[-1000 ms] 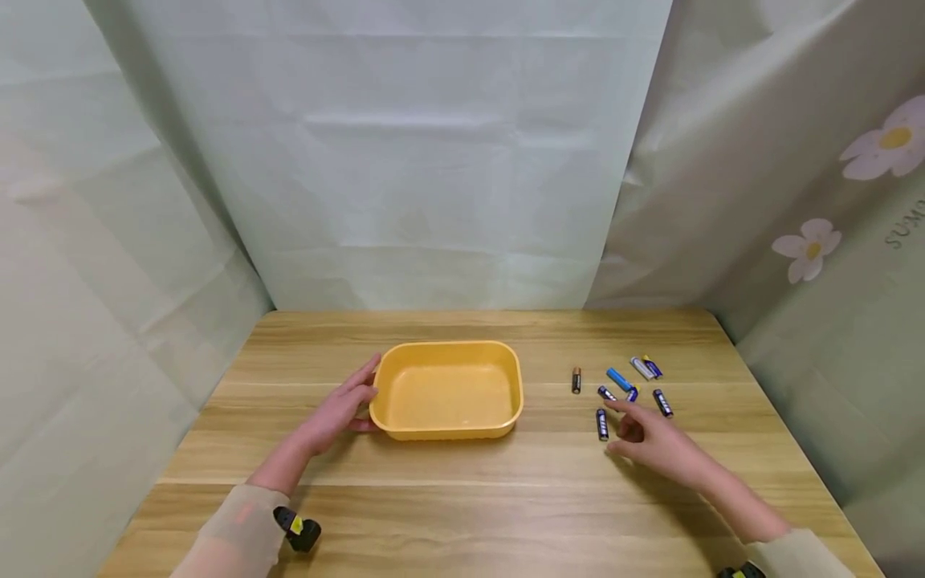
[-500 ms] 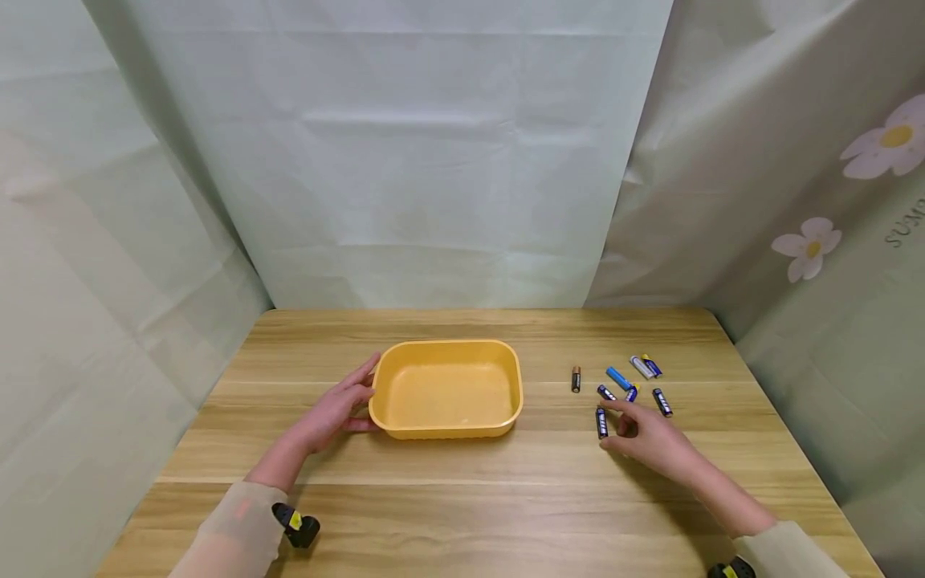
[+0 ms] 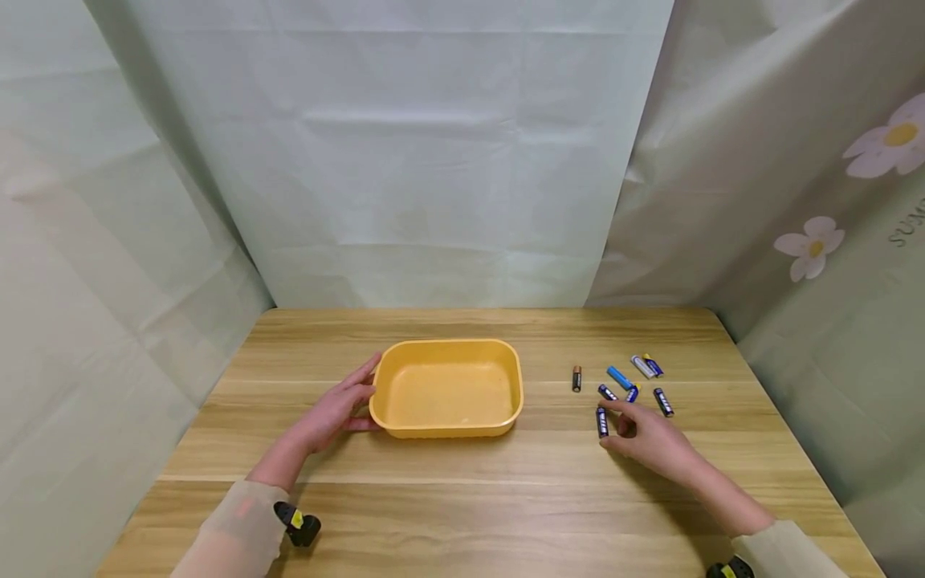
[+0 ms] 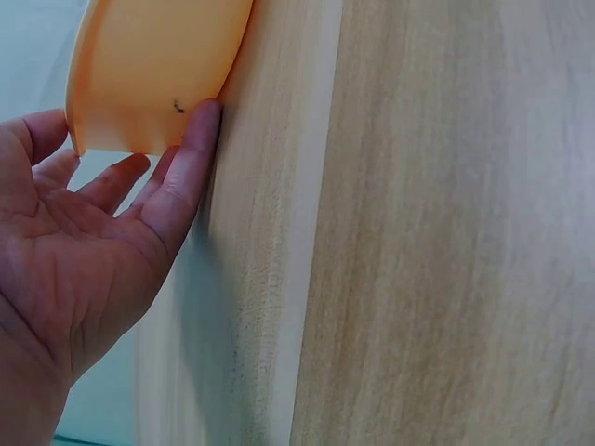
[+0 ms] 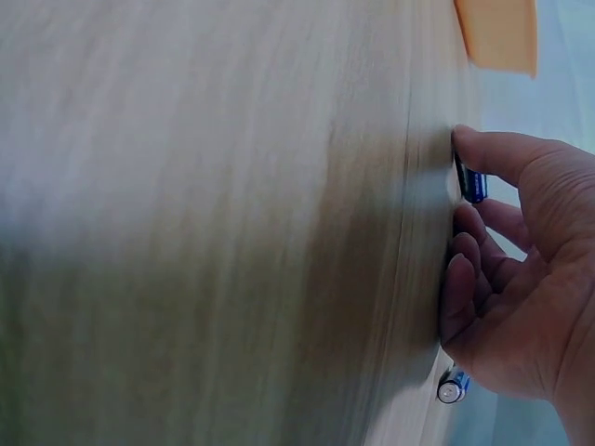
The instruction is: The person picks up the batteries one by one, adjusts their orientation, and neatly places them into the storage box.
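Observation:
A yellow rectangular plastic tub (image 3: 448, 429) sits on the wooden table. My left hand (image 3: 336, 413) rests against its left end, fingers spread and lightly bent; in the left wrist view the fingertips (image 4: 203, 116) touch its wall. On the right, my right hand (image 3: 650, 437) pinches a dark blue battery (image 3: 602, 423) lengthwise, thumb at the near end and index finger at the far end. The battery appears to lie on the table. In the right wrist view that battery (image 5: 472, 181) shows between thumb and index finger, while the other fingers are curled.
Several loose batteries lie beyond the right hand: a black and copper one (image 3: 576, 379), a light blue one (image 3: 619, 378), a silvery one (image 3: 641, 367) and dark blue ones, such as the battery (image 3: 662, 402) farthest right. Pale curtains (image 3: 433, 160) hang behind the table (image 3: 462, 514).
My right hand has moved slightly left, and its thumb and index finger have come to the ends of the nearest dark blue battery. The left hand and the tub have stayed put.

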Demonstrator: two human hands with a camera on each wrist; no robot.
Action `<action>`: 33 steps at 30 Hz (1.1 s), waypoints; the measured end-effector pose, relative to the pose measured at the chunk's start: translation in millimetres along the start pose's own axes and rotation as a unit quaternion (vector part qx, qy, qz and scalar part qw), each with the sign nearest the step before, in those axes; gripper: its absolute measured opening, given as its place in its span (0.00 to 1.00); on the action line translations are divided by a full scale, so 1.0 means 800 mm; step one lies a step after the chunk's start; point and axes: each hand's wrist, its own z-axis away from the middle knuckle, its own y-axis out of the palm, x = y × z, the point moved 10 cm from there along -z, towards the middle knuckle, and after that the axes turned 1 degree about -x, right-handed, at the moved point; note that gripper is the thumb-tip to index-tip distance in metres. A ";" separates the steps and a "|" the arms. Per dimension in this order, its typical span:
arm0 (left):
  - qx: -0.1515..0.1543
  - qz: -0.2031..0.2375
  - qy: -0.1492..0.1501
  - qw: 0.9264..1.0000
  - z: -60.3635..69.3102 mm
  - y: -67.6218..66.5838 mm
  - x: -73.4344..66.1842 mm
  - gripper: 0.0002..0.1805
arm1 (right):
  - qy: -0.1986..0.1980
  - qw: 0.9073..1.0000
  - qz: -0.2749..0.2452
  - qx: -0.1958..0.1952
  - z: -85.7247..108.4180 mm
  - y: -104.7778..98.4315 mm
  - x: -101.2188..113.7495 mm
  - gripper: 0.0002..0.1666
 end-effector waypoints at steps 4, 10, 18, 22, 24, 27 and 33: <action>0.001 0.002 0.001 1.000 0.000 0.000 0.001 0.34 | -0.001 1.000 0.010 -0.003 0.000 0.000 0.001 0.39; 0.005 -0.006 0.002 1.000 -0.001 0.001 0.002 0.33 | -0.003 1.000 0.019 -0.008 0.001 -0.002 0.002 0.38; 0.000 -0.012 0.002 1.000 -0.001 0.000 0.003 0.33 | -0.013 1.000 0.021 -0.013 0.002 -0.003 0.006 0.37; -0.001 -0.013 0.002 1.000 0.000 0.000 0.004 0.34 | -0.017 0.999 0.023 -0.017 0.004 -0.004 0.007 0.36; -0.001 -0.014 0.003 1.000 0.000 0.000 0.004 0.34 | -0.016 0.999 0.025 -0.018 0.004 -0.004 0.007 0.36; -0.001 -0.016 0.005 1.000 0.001 0.000 0.003 0.33 | -0.010 1.000 0.022 -0.017 0.004 -0.003 0.005 0.36; -0.003 -0.018 0.008 1.000 0.000 0.001 0.002 0.33 | 0.004 1.000 0.011 -0.014 0.003 -0.002 0.002 0.36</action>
